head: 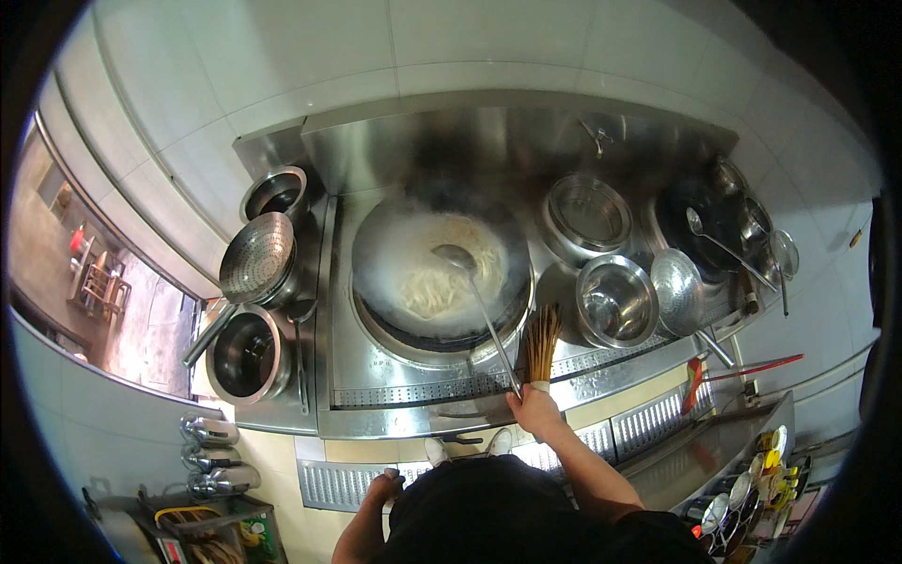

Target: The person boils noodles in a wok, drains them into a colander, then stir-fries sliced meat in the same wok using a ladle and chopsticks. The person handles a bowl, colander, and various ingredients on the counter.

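Observation:
My right hand (535,411) is closed around the long handle of a metal ladle (497,338). The ladle's bowl rests in a large wok (370,296) set into the steel stove. Pale strips of food (430,289) lie in cloudy liquid there, partly veiled by steam. A bamboo wok brush (542,338) lies with its bound end right at my right hand; whether the fingers touch it is unclear. My left hand (384,488) hangs low beside my body, away from the stove, with its fingers curled. Whether it holds anything cannot be made out.
Left of the wok, a perforated strainer (257,257) rests over metal pots, including a deep pot (248,354). To the right stand a steel bowl (617,302), a sieve-topped pot (588,211) and a hammered metal scoop (676,292). A second wok (687,233) sits farther right.

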The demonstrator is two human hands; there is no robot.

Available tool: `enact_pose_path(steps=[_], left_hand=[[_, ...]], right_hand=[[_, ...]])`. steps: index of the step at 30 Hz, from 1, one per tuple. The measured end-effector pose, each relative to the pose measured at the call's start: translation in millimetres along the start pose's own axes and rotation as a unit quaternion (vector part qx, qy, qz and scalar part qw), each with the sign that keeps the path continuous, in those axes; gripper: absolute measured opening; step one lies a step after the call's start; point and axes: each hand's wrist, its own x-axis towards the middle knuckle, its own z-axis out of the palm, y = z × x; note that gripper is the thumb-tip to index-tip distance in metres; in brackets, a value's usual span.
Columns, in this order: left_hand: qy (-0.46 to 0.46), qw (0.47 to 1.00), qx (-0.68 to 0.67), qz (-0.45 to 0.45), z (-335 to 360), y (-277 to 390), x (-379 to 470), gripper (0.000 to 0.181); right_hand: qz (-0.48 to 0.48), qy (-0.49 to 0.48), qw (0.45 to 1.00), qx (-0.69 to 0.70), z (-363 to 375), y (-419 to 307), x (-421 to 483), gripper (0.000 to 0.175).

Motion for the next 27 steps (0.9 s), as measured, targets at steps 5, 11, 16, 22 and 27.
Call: enact_pose_path(steps=[5, 11, 16, 22, 27], left_hand=[[-0.012, 0.999, -0.029, -0.01, -12.2, 16.2, -15.7, 0.035], [-0.033, 0.989, -0.061, -0.129, -13.1, 21.1, -11.5, 0.052], [-0.017, 0.992, -0.091, -0.088, -6.1, 13.7, -7.2, 0.055], [-0.058, 0.996, -0.012, -0.071, -7.2, 16.7, -3.2, 0.06], [-0.025, 0.993, -0.05, -0.105, -14.3, 25.4, -11.2, 0.052]], right_hand=[[-0.014, 0.014, 1.0, -0.002, 2.3, -0.1, -0.8, 0.046], [-0.023, 0.03, 0.999, -0.007, 3.3, 0.6, -2.0, 0.045], [-0.015, 0.03, 0.999, 0.007, 3.4, 0.5, -2.0, 0.043], [-0.023, 0.041, 0.999, 0.0, 5.7, 4.4, -2.1, 0.04], [-0.036, 0.058, 0.998, 0.005, 5.5, 7.7, -0.4, 0.039]])
